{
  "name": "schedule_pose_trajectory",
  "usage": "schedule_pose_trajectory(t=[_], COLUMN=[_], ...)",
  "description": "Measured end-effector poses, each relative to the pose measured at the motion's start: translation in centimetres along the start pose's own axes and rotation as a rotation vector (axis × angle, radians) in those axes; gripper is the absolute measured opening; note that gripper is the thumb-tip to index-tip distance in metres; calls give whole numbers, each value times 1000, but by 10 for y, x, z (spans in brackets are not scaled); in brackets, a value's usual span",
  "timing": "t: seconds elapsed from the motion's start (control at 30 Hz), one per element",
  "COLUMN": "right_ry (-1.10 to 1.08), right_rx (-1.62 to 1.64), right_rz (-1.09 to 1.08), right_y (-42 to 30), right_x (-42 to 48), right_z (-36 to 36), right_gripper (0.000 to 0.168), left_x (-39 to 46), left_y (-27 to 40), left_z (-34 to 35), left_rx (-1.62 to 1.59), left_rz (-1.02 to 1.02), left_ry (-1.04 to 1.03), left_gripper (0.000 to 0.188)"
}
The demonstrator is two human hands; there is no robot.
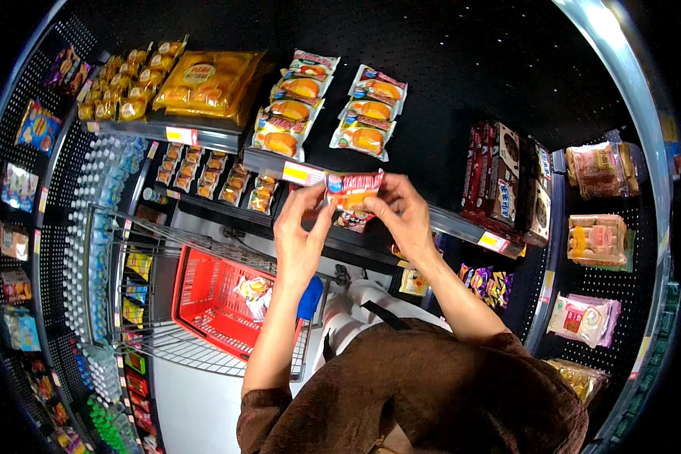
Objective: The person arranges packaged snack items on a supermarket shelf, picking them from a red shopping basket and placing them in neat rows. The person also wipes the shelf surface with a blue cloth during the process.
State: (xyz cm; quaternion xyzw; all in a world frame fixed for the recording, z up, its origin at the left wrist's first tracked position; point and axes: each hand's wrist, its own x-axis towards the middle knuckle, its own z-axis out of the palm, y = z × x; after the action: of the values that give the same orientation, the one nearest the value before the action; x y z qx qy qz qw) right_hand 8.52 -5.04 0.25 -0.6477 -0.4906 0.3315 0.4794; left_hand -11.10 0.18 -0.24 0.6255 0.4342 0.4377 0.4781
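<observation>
Between both hands, in front of the shelf edge, is a small packaged bun in a red, white and orange wrapper. My left hand grips its left end with thumb and fingers. The right end is pinched by my right hand. Similar packaged buns lie in two rows on the black shelf beyond, a left row and a right row. Low at the left, a red plastic basket sits in a wire shopping cart, with some white and orange packets inside.
Large yellow bags and small golden packs fill the shelf's left part. Brown and red boxes stand at its right. Many water bottles line the left side. Packaged breads hang or lie on the right rack.
</observation>
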Motion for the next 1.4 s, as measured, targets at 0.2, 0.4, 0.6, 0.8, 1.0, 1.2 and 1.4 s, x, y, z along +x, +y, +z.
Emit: schedule_pose_trajectory(t=[0.2, 0.4, 0.6, 0.8, 1.0, 1.2, 1.4], right_ry=[128, 154, 125, 91, 89, 131, 165], right_rx=[31, -123, -272, -329, -336, -333, -338], right_rz=[-68, -86, -35, -7, -24, -29, -26], right_y=[9, 21, 22, 19, 22, 21, 11], right_x=[38, 44, 45, 46, 47, 47, 42], right_z=[-2, 1, 0, -3, -2, -4, -18], right_gripper=[39, 39, 35, 33, 30, 39, 38], left_x=[53, 69, 67, 68, 69, 65, 59], left_y=[-2, -18, -18, -16, -14, -18, -13], left_z=[29, 43, 42, 41, 41, 44, 44], left_rx=[98, 269, 526, 592, 657, 569, 504], left_rz=[124, 205, 295, 325, 300, 263, 331], left_ry=[23, 83, 86, 64, 41, 92, 197], left_gripper=[30, 27, 28, 26, 25, 30, 41])
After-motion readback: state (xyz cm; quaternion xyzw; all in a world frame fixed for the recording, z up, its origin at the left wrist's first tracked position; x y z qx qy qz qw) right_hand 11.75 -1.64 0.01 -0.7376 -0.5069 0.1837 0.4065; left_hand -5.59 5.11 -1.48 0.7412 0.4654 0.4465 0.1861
